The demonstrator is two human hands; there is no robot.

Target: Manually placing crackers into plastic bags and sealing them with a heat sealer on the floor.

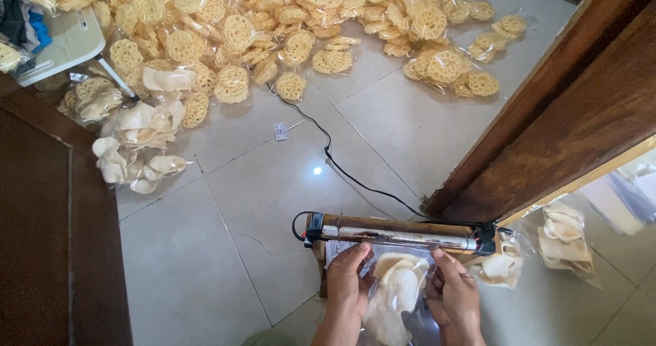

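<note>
Two hands, left hand and right hand, pinch a clear cracker bag, mouth pointing far, against the left-right sealer bar; open floor lies left.

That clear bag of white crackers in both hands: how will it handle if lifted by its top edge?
The bag probably sags: thin clear film, held taut by left hand and right hand. Likely light, since the crackers look puffed. Probably fragile and slippery: glossy plastic.

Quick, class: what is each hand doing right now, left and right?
Left hand: closed, pinching the left edge of the clear bag of pale crackers at the sealer bar.
Right hand: closed, pinching the bag's right edge.
</note>
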